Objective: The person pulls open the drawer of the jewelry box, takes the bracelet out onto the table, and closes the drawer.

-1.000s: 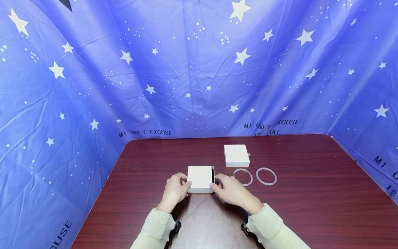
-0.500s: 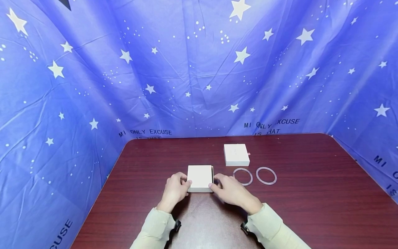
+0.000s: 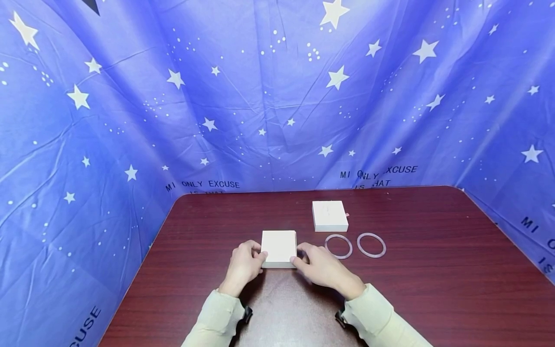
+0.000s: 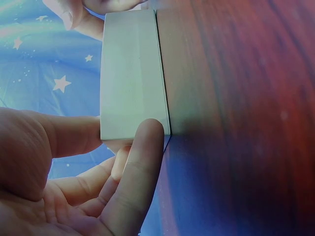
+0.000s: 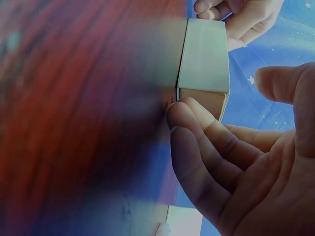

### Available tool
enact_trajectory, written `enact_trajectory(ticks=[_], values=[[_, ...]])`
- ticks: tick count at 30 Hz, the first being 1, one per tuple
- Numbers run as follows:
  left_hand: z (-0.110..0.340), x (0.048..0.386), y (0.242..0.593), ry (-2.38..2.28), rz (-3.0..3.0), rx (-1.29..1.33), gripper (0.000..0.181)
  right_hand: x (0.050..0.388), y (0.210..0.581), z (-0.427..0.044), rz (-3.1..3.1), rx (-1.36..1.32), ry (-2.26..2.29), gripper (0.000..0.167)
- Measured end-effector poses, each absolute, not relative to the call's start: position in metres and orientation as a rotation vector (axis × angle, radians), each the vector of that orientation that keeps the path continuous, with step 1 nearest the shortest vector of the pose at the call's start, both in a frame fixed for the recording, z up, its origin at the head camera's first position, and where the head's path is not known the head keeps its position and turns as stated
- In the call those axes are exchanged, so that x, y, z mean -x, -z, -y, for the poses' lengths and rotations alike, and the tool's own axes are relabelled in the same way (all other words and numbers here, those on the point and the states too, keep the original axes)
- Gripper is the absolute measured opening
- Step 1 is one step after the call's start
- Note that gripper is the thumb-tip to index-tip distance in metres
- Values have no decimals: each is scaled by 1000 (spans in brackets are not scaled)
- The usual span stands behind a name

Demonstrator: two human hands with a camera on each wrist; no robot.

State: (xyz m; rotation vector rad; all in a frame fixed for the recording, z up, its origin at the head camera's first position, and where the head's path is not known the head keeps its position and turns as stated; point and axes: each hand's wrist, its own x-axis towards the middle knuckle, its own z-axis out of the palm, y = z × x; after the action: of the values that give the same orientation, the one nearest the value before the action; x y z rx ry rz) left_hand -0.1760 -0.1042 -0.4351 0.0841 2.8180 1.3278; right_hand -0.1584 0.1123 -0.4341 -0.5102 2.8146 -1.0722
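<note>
A white drawer-style box (image 3: 279, 246) lies on the table between both hands. My left hand (image 3: 244, 266) holds its left end, thumb at the upper edge and one finger (image 4: 142, 152) against the near side. At the opposite end, the fingers (image 5: 197, 128) of my right hand (image 3: 323, 266) touch the tan face of the inner drawer (image 5: 203, 102). In the right wrist view the right thumb (image 5: 275, 83) stands apart from the box. The drawer is nearly flush with its sleeve. What is inside the box is hidden.
Behind and to the right stands a second white box (image 3: 330, 217) with a small pink tab on its right side. Two pale purple bangles, a left bangle (image 3: 350, 247) and a right bangle (image 3: 384, 246), lie on the dark red table (image 3: 433, 270). A blue starry curtain (image 3: 269, 96) surrounds the table.
The inner drawer has slid left into its sleeve, narrowing the dark gap at the right end to almost nothing. My right hand moved slightly left with it. The left hand stayed in place.
</note>
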Motion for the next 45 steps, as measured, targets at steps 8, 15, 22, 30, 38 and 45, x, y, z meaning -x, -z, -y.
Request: enact_trajectory(ticks=[8, 15, 22, 30, 38, 45], values=[[104, 177, 435, -1312, -2827, -77, 21, 159, 435, -112, -2814, 532, 1072, 35], [104, 178, 436, -1295, -2836, -84, 21, 159, 435, -112, -2800, 528, 1072, 42], [104, 178, 435, -1299, -2832, -80, 22, 157, 433, -111, -2787, 530, 1082, 42], [104, 177, 436, -1304, -2836, -82, 22, 157, 434, -111, -2788, 545, 1090, 39], [104, 177, 436, -1321, -2827, -80, 22, 158, 434, -111, -2783, 556, 1095, 33], [103, 176, 435, -1327, -2832, -84, 21, 158, 435, -111, -2765, 554, 1114, 33]])
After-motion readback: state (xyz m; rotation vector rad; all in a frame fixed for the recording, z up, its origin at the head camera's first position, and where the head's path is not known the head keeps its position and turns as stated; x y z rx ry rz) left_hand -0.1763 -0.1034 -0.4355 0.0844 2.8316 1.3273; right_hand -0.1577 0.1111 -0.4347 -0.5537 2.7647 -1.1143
